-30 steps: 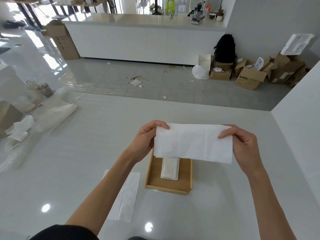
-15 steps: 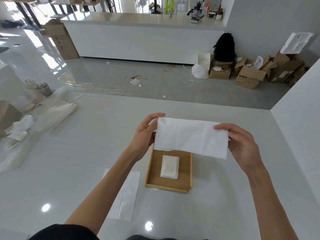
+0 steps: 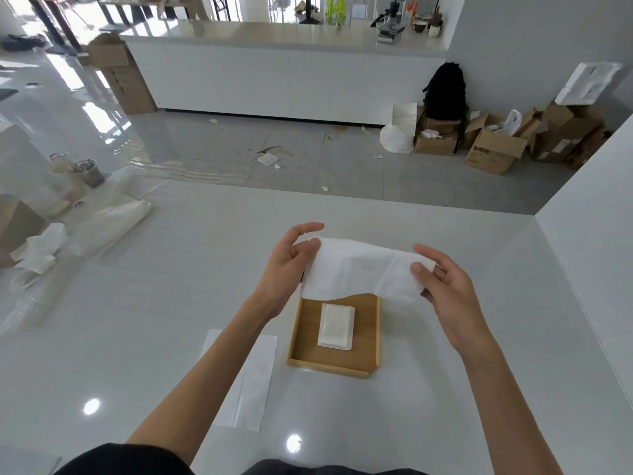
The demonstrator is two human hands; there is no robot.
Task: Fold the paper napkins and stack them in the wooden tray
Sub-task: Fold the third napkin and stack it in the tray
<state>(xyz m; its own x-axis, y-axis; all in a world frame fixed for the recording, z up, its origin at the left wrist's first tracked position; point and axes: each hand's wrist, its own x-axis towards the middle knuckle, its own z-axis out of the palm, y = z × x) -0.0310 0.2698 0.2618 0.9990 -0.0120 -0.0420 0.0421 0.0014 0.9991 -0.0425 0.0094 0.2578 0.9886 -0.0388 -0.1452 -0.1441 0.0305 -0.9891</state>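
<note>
My left hand (image 3: 286, 265) and right hand (image 3: 442, 282) each pinch an end of the napkin (image 3: 363, 269), up over the wooden tray (image 3: 301, 341) at 12 o'clock; folded napkins (image 3: 336, 325) inside it.

Bare forearms; black short sleeve (image 3: 130, 457) at left shoulder.

Your 2 forearms reach forward; left hand (image 3: 286, 265) and right hand (image 3: 445, 286) raised, each grip pinching with thumb and fingers.

Bright daylight, glossy glare, wide-angle distortion
</note>
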